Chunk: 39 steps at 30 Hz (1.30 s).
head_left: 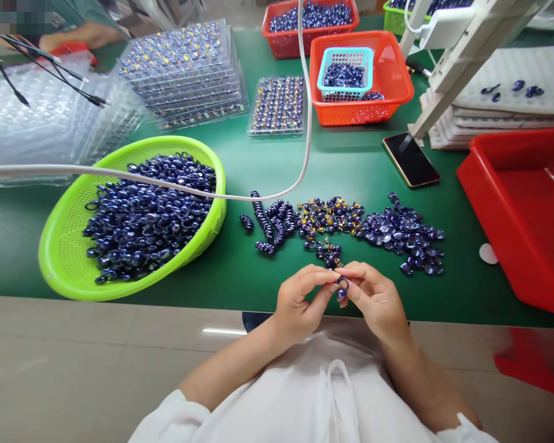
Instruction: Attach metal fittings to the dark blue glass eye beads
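Between my fingertips sits a small dark-blue shiny ring [342,287] with a rounded knob at its lower side. My left hand [303,301] pinches it from the left, and my right hand [373,300] grips it from the right, fingers closed. Just beyond the fingertips lies a little heap of ring pieces [327,251]. Behind it spreads a pile of blue pieces with gold-coloured parts [330,215]. Rows of stacked blue rings [277,223] lie to the left, and a pile of flat, glossy blue pieces [401,234] to the right.
A green basket [216,209] full of blue rings stands left. Clear trays [189,111] are stacked behind it. A white cable [307,123] hangs across the table. A phone [412,160] and a red bin [493,184] are right. Another person's arm [80,35] shows far left.
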{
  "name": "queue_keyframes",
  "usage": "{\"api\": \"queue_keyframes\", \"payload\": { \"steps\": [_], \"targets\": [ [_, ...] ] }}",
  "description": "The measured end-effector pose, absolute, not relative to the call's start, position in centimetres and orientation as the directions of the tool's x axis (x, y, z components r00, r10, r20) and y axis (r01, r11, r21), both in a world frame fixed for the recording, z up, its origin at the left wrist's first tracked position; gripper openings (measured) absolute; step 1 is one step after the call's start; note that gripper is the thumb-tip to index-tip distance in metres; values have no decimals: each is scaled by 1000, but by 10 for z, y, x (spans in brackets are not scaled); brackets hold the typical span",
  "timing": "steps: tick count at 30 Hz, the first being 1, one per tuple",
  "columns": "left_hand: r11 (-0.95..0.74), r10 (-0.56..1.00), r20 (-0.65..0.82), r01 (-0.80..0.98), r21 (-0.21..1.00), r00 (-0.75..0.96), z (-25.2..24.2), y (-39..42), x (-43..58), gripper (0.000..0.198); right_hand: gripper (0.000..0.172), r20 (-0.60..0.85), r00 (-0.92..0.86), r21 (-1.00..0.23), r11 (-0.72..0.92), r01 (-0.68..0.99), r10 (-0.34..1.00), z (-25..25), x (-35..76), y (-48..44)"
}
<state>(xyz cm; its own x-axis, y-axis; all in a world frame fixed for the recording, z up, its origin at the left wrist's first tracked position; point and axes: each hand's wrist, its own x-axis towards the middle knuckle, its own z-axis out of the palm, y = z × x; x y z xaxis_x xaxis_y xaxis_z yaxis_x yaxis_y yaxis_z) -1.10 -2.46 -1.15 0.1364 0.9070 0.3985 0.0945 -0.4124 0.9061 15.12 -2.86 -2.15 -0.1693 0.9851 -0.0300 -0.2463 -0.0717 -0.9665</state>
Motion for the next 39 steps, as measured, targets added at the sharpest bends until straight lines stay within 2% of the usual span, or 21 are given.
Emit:
{"api": "queue_keyframes", "payload": {
  "steps": [4, 7, 10, 13, 15, 18, 21, 25, 30, 33, 35, 37, 39],
  "targets": [
    [-381, 916, 353, 137, 915, 188, -7, -18, -15, 18, 12, 11, -122, -991, -6, -135, 992, -19, 155, -27],
    [-371, 920, 330, 205, 905, 210, 1, -15, -18, 18, 11, 74, -95, -992, 83, 99, 993, -15, 161, -24],
    [-361, 928, 313, 274, 891, 204, 6, -16, -18, 25, 13, 223, -100, -894, 244, 377, 970, -12, 165, -20],
    [-254, 961, 206, 288, 923, 186, 6, -17, -15, 18, 20, 384, -183, -749, 421, 512, 905, -11, 167, -19],
    [-98, 985, 65, 211, 973, 158, 4, -17, -14, 11, 26, 470, -231, -661, 513, 548, 852, -12, 168, -19],
    [231, 957, -218, -52, 971, 192, 1, -14, -15, 15, 34, 548, -254, -583, 582, 568, 797, -13, 166, -21],
    [505, 847, -412, -268, 820, 334, 0, -10, -18, 22, 36, 533, -262, -617, 581, 531, 805, -11, 165, -22],
    [669, 735, -499, -370, 645, 459, 0, -9, -18, 27, 33, 458, -328, -708, 562, 426, 826, -7, 166, -21],
    [699, 708, -510, -388, 600, 488, -3, -13, -15, 28, 32, 421, -395, -765, 554, 330, 817, -6, 171, -20],
    [607, 780, -442, -364, 707, 443, -3, -15, -18, 29, 28, 422, -417, -730, 574, 369, 805, -7, 173, -20],
    [496, 837, -342, -328, 804, 427, -2, -17, -21, 41, 24, 436, -437, -687, 605, 403, 787, -7, 173, -20],
    [384, 856, -248, -238, 892, 453, 2, -18, -22, 56, 21, 464, -457, -635, 644, 426, 759, -7, 172, -21],
    [279, 852, -189, -119, 953, 488, 5, -18, -23, 57, 19, 500, -473, -580, 687, 438, 725, -8, 171, -21]
  ]
}}
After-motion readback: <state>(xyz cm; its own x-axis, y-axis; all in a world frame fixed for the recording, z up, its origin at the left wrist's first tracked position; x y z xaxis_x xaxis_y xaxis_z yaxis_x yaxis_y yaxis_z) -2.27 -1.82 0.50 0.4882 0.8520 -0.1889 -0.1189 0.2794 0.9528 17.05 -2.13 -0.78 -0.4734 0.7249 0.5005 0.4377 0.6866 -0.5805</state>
